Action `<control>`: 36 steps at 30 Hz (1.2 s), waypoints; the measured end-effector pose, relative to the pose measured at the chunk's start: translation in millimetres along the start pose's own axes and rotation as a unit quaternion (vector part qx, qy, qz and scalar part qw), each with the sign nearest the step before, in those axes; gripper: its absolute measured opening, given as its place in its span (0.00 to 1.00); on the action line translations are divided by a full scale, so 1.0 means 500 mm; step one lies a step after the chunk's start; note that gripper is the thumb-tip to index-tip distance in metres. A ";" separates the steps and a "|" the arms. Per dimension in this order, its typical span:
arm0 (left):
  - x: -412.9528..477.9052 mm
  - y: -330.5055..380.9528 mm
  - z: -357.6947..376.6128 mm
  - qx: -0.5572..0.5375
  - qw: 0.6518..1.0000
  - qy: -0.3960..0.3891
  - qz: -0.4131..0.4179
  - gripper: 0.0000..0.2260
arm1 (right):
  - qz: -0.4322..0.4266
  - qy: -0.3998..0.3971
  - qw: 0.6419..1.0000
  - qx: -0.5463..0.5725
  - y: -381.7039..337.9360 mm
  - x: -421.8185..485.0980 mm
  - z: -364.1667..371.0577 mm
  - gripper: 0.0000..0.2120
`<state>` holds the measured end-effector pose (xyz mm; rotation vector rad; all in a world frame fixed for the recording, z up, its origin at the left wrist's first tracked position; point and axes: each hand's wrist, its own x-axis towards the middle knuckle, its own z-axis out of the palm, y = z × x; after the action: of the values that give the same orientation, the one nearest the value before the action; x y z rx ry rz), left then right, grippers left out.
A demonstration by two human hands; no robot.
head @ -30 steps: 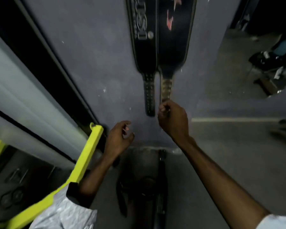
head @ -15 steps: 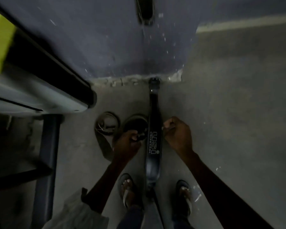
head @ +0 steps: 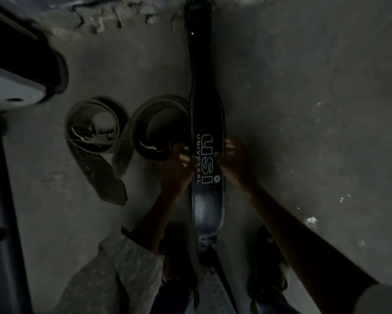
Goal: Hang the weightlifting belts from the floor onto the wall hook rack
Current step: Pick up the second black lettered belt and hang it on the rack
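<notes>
A long black weightlifting belt with white "USI UNIVERSAL" lettering lies stretched out on the floor, running from the wall base down between my feet. My left hand grips its left edge and my right hand grips its right edge, both at the lettering. Two more belts lie coiled to the left: a dark one touching the black belt and a pale one with a metal buckle and a loose tail. The wall hook rack is out of view.
The crumbled base of the wall runs along the top. A machine's white-and-black end juts in at upper left, with a dark frame post down the left edge. Bare concrete floor spreads to the right.
My view dropped from the belts hanging on the wall to the floor. Both hands came down from the wall and closed on the edges of the black belt.
</notes>
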<state>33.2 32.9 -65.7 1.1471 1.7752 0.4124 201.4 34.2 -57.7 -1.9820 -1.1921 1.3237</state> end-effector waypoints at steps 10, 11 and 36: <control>0.017 0.041 -0.027 -0.029 0.999 0.011 -0.017 0.20 | 0.139 -0.062 0.981 0.122 -0.023 0.083 -0.004 0.20; 0.008 0.061 -0.041 -0.042 0.999 0.009 -0.022 0.21 | 0.138 -0.070 0.982 0.109 -0.048 0.076 -0.020 0.19; -0.651 1.299 -0.780 -0.245 0.947 0.074 0.192 0.10 | -0.202 -0.046 0.940 0.272 -1.299 -0.583 -0.758 0.10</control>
<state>77.1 163.9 747.1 1.1120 1.4439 1.1322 237.9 146.2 740.2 -1.2233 -1.0509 1.3496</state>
